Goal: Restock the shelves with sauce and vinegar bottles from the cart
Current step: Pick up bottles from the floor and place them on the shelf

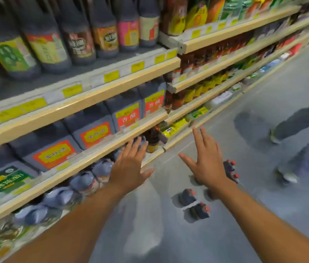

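left hand (131, 166) open, fingers spread, empty, just in front of the shelf rail (85, 160). right hand (209, 166) open, empty, over the floor (263, 196). dark red-capped bottles (187, 197) stand on the floor beneath the hands. shelf above the rail holds dark jugs (93, 130) with orange labels.

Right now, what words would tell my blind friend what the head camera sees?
The left hand and right hand reach forward, open and empty, beside shop shelves packed with dark vinegar jugs. Red-capped dark bottles sit on the grey floor near the right hand, and another person's legs show at right.
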`<state>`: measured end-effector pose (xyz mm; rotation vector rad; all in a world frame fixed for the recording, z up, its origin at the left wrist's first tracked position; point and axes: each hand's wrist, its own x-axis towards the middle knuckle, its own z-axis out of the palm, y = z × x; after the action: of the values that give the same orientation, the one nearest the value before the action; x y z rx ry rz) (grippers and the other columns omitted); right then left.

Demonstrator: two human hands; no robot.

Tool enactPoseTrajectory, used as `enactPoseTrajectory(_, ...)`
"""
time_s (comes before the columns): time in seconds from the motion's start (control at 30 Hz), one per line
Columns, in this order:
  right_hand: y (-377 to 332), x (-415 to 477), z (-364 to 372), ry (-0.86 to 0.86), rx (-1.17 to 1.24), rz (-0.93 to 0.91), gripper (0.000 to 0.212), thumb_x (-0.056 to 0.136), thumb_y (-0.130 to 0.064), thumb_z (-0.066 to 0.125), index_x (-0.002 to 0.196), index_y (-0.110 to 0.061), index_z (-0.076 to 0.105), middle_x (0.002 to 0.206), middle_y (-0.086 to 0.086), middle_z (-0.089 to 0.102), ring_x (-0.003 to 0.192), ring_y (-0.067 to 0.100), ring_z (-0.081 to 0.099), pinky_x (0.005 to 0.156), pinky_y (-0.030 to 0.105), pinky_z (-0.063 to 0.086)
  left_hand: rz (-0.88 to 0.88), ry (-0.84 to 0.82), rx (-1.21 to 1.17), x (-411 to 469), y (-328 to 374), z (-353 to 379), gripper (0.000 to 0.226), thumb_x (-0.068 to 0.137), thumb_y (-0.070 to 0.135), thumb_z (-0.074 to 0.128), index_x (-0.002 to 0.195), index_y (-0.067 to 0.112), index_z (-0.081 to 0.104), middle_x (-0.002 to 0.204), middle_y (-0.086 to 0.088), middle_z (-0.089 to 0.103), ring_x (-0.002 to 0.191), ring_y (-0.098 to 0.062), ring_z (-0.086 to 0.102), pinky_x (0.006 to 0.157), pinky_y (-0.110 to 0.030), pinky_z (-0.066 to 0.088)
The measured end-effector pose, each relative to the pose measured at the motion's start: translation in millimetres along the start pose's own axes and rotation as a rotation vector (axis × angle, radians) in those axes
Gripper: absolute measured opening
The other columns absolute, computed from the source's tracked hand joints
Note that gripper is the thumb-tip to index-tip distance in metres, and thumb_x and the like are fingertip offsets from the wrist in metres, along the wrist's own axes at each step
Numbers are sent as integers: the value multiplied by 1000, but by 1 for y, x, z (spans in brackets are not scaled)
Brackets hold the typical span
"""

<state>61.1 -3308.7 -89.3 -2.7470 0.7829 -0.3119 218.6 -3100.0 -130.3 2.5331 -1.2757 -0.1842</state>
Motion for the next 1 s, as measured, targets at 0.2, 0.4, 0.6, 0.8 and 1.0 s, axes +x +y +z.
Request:
enactPoseTrajectory(0.2,119,-44,28,-51,34,269,94,86,-78,39,159,-22,24,167,8,22,150,31,27,117,58,28,162,-214,119,42,38,73,102,82,78,54,162,27,19,172,-3,10,158,-30,6,123,-58,21)
enactPoseTrajectory(0.4,175,-100,74,-214,76,563,95,87,-74,53,161,-23,21,168,6,21,151,30,29,115,54,34,279,-452,166,78,67,132,103,84,80,52,163,32,8,172,1,-8,158,-26,-12,127,-49,1)
enactPoseTrajectory(0.6,204,-135,107,-414,92,791,94,89,-74,46,161,-20,18,168,6,20,152,29,23,119,51,30,377,-610,230,105,81,176,102,85,79,52,163,33,7,172,1,-10,158,-26,-15,128,-49,0)
enactPoseTrajectory(0.8,229,-159,165,-516,197,872,87,93,-71,47,161,-26,15,169,2,16,153,28,23,120,54,29,413,-698,252,125,98,238,101,85,79,54,163,32,9,172,1,-7,158,-24,-12,128,-49,0)
enactPoseTrajectory(1.0,265,-167,235,-606,240,904,79,96,-64,47,160,-30,18,169,-1,17,154,26,23,124,48,26,288,-915,120,139,110,325,95,83,76,61,160,38,21,172,5,9,159,-24,0,126,-54,6)
